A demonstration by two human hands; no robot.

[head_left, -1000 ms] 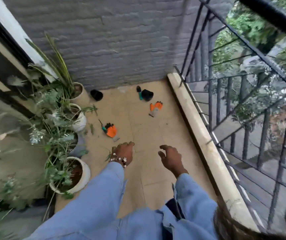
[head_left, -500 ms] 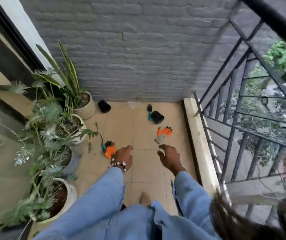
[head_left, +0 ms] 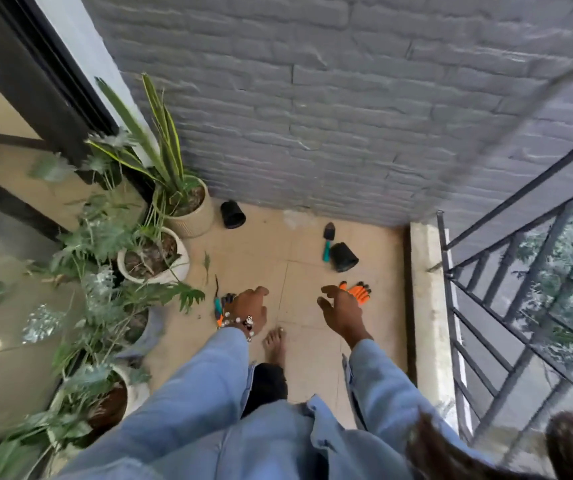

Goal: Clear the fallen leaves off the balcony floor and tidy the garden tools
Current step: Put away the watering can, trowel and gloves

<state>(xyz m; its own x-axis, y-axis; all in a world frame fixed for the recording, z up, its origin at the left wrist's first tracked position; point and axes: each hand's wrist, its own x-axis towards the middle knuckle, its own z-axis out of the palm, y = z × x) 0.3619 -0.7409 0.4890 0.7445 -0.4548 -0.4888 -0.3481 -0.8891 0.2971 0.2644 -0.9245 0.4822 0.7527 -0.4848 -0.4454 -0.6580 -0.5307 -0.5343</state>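
On the tan tiled balcony floor (head_left: 254, 261) lie an orange and black glove (head_left: 359, 292) to the right and a second orange glove with a teal-handled tool (head_left: 220, 306) to the left. A teal-handled trowel (head_left: 327, 241) rests beside a tipped black pot (head_left: 343, 257). Another black pot (head_left: 232, 214) lies by the wall. A fallen green leaf (head_left: 206, 262) sits near the planters. My left hand (head_left: 247, 306) hovers over the left glove, fingers loosely curled, holding nothing. My right hand (head_left: 342, 311) hangs open just left of the right glove.
Several potted plants (head_left: 153, 251) line the left side along a glass door (head_left: 8, 209). A grey brick wall (head_left: 330, 116) closes the far end. A stone kerb (head_left: 429, 306) and black metal railing (head_left: 507, 289) run along the right. My bare foot (head_left: 274, 346) stands mid-floor.
The view has tilted down and moved forward toward the wall. Both hands have stayed in front of me, empty, now nearer the two gloves. My bare foot has come into view.
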